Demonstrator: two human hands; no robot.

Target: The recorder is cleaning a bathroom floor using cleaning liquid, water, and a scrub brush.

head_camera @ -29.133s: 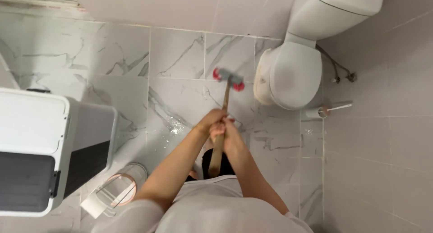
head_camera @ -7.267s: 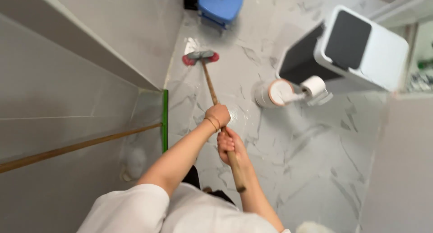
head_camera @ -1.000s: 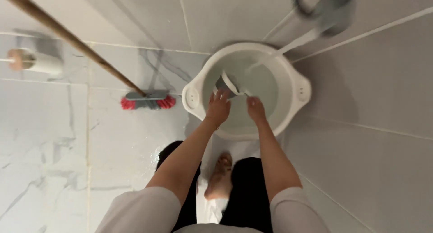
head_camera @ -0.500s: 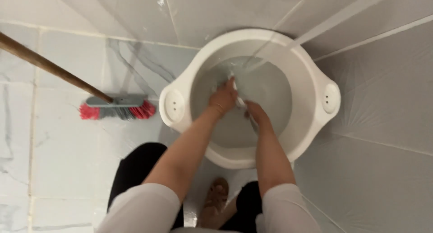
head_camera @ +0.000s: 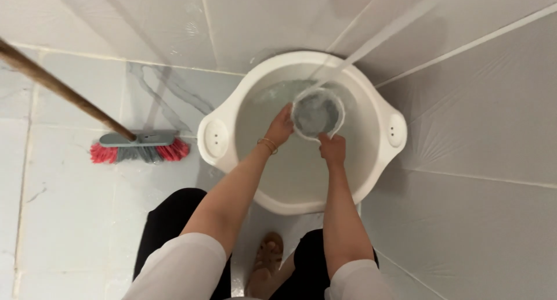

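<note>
1. My left hand (head_camera: 281,126) grips the left rim of a small round container (head_camera: 317,113), fingers curled around its edge.
2. My right hand (head_camera: 332,147) holds the same container from its near edge; fingers closed on the rim.
3. The container sits between both hands, raised above the inside of a large white basin (head_camera: 216,138). It appears to hold greyish water, though the view is blurred.
4. A stream of water (head_camera: 371,42) falls from beyond my hands into the container.
5. Well left of my left hand, a scrub brush (head_camera: 139,150) with red bristles rests on the tiled floor (head_camera: 64,207), its wooden handle (head_camera: 58,88) slanting away up-left.
</note>
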